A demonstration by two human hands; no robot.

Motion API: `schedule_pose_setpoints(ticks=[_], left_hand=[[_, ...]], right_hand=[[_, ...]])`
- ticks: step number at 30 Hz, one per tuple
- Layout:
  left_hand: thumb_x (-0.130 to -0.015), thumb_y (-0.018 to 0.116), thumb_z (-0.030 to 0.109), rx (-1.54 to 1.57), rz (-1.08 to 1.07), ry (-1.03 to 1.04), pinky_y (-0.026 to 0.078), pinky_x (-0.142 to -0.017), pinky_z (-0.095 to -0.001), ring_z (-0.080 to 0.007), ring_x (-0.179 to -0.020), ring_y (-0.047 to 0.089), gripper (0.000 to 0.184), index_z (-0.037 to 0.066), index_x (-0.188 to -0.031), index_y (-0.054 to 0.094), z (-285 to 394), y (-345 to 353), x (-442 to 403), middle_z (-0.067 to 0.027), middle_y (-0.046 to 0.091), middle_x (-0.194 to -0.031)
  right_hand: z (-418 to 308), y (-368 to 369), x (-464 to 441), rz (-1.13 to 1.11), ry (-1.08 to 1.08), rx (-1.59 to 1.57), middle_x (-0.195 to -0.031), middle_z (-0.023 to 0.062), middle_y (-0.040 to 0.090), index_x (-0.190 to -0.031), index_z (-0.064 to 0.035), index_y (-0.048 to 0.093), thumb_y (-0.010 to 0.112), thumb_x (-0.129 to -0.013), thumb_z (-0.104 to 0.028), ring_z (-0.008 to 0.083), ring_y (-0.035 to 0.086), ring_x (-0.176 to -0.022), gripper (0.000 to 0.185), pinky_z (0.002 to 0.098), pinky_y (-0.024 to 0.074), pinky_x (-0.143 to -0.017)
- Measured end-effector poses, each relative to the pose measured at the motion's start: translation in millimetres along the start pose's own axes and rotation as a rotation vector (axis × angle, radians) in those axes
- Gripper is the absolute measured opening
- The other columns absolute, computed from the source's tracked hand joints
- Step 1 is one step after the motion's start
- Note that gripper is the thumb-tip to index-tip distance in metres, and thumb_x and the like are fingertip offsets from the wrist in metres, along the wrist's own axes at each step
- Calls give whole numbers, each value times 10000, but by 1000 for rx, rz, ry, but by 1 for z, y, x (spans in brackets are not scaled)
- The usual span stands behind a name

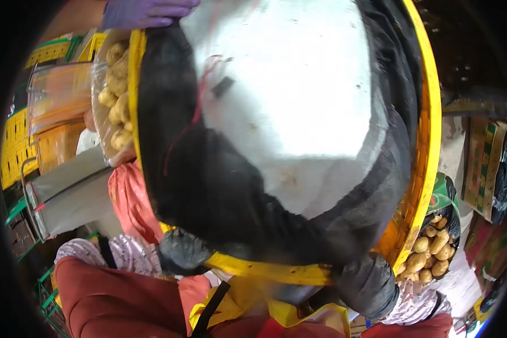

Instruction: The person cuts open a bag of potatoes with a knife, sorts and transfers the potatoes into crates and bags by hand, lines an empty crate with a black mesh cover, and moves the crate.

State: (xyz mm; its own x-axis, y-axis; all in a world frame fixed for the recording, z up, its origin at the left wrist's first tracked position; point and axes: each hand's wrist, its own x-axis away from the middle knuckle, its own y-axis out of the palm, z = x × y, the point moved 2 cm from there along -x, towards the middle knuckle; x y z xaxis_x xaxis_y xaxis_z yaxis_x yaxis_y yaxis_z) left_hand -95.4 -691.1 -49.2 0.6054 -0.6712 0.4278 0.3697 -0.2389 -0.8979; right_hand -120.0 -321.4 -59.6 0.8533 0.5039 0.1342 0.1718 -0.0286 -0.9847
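Note:
A large yellow crate point(432, 101) lined with black plastic sheeting point(208, 180) takes up the middle of the view. Inside the lining, a pale, brightly lit flat surface point(287, 84) shows, with a pink string point(200, 98) and a small dark scrap point(223, 87) on it. My left hand point(185, 252), in a dark glove, is closed around the crate's near rim on the left. Closed at the near right corner is my right hand point(369, 284), gloved alike, on rim and lining. The fingertips of both are partly hidden.
Another person's purple-gloved hand point(146, 12) rests at the crate's far left corner. Potatoes fill a plastic-lined container point(98, 96) on the left and a box point(456, 211) at lower right. A pink sack point(130, 197), a grey metal panel point(76, 191) and yellow crates point(16, 149) stand left.

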Motion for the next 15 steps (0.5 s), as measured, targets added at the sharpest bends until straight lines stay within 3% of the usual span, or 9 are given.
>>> schedule_pose_setpoints(ticks=[2, 5, 7, 8, 10, 13, 15], left_hand=[[-789, 577, 337, -4, -3, -40, 471, -741, -383, -211, -851, 576, 233, 151, -922, 624, 4, -3, 0, -12, 603, -916], [-781, 571, 334, 36, -5, -56, 470, -743, -375, -191, -862, 577, 214, 180, -918, 632, 5, -8, -9, 16, 611, -934], [-715, 616, 308, 313, -27, 102, 470, -705, -391, -222, -811, 592, 151, 183, -797, 641, -10, -19, -26, -36, 610, -850], [-715, 616, 308, 335, -27, 83, 470, -705, -391, -222, -811, 592, 151, 183, -797, 641, -14, -24, -31, -36, 610, -850], [-719, 611, 270, 539, -268, 39, 468, -684, -415, -244, -748, 608, 133, 158, -786, 636, -14, -24, -38, -50, 599, -751], [-671, 662, 310, 461, -135, 47, 473, -580, -414, -255, -679, 607, 197, 131, -749, 640, -9, -15, -36, -46, 612, -701], [-674, 663, 307, 483, -14, 41, 473, -590, -410, -253, -678, 606, 190, 132, -744, 637, -6, -9, -32, -49, 612, -704]], right_hand=[[-5, -2, 7, -40, 51, 97, -722, 78, 527, -766, -73, 579, 619, -736, -301, 259, 540, -644, 233, 363, 444, -539], [-4, -17, -3, -54, -6, -12, -733, 103, 511, -821, -74, 591, 606, -735, -339, 285, 527, -675, 279, 378, 444, -562], [-4, -21, -2, -215, -64, -14, -926, 142, 523, -930, -109, 624, 661, -705, -360, 329, 521, -816, 339, 441, 440, -689], [-4, -23, -4, -231, -87, -12, -926, 142, 523, -930, -109, 624, 661, -705, -360, 329, 521, -816, 339, 441, 440, -689], [-4, -28, -12, -213, -146, -190, -889, 122, 517, -1022, -143, 610, 690, -656, -337, 322, 509, -822, 422, 443, 427, -684], [-2, -25, -17, -432, -110, -274, -852, 109, 503, -1099, -145, 589, 667, -651, -303, 307, 499, -814, 482, 432, 420, -668], [-1, -22, -14, -334, -131, -214, -836, 97, 494, -1116, -148, 591, 654, -648, -275, 300, 494, -793, 490, 431, 414, -649]])
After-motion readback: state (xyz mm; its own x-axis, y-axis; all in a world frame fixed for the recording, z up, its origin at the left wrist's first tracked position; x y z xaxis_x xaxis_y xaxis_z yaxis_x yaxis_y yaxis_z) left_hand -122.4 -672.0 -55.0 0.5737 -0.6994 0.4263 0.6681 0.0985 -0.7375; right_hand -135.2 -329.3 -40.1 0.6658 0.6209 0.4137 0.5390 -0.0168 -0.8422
